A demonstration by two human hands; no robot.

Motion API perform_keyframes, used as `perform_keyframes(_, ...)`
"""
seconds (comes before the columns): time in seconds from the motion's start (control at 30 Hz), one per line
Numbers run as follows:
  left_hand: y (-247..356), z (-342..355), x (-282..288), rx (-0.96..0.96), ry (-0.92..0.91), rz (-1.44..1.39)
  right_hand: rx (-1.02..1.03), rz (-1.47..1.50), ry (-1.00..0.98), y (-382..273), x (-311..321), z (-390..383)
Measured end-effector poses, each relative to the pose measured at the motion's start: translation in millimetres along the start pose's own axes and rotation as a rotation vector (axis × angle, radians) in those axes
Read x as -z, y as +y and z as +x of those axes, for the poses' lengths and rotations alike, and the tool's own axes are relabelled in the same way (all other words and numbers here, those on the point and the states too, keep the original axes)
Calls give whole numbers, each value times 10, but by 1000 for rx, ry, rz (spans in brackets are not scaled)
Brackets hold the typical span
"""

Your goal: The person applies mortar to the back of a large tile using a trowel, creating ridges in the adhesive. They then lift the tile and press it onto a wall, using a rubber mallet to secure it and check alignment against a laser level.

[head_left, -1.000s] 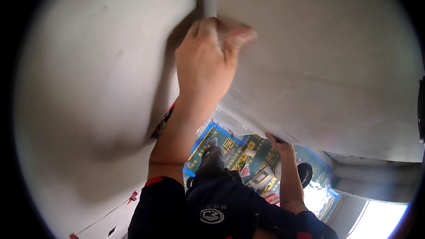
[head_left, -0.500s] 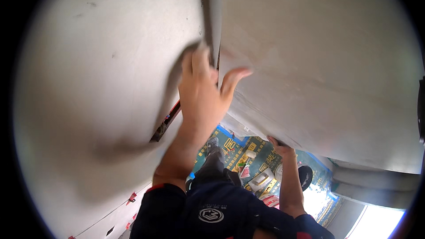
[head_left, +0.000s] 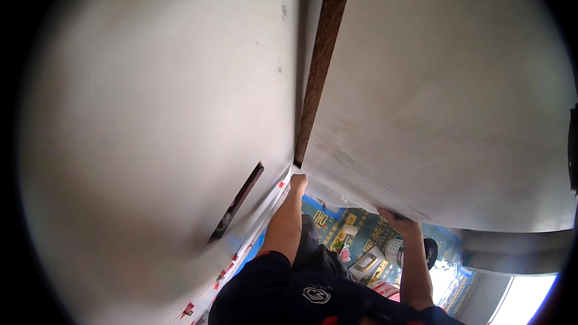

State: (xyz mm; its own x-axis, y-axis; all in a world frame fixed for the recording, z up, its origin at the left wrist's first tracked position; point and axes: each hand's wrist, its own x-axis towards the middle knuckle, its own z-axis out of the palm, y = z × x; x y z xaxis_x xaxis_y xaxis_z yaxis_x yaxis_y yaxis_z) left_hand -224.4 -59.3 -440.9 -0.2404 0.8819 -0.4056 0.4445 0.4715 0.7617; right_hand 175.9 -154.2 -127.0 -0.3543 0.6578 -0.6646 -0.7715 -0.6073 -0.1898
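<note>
A large pale grey tile slab (head_left: 439, 102) stands at the right, tilted toward me. My left hand (head_left: 298, 182) is closed at its lower left corner, fingers mostly hidden by the edge. Under the bottom edge, my right hand (head_left: 398, 222) grips the slab, its fingertips partly behind it. To the left, another large pale slab (head_left: 150, 96) covers the wall, with a narrow slanted slot (head_left: 238, 201) cut through it. Between the two slabs a dark brown strip (head_left: 322, 54) shows, widening upward.
Red clips (head_left: 226, 271) line a seam low on the left wall. Printed green floor covering (head_left: 367, 229) lies below, with a trowel-like tool (head_left: 367, 263), a pail (head_left: 394, 251) and a red and white bucket (head_left: 385, 290). A bright opening (head_left: 522, 301) is at lower right.
My left hand has moved down from beside the seam to the slab's lower left corner. The gap between the slabs has widened, exposing the brown strip. My right hand stays at the bottom edge.
</note>
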Motion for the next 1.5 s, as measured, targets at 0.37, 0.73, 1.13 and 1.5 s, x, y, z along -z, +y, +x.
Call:
perform_keyframes(0.37, 876, -280, 31, 358, -229, -756, 105, 200, 86, -118, -177, -205)
perform_keyframes(0.73, 761, -254, 65, 352, -241, -892, 255, -6, 117, 40, -453, -141)
perform_keyframes(1.13, 767, -272, 145, 320, -253, -771, 290, -197, 74, 93, -476, -114)
perform_keyframes(1.5, 777, -280, 148, 267, -213, -751, 217, -73, 76, 63, -591, -106)
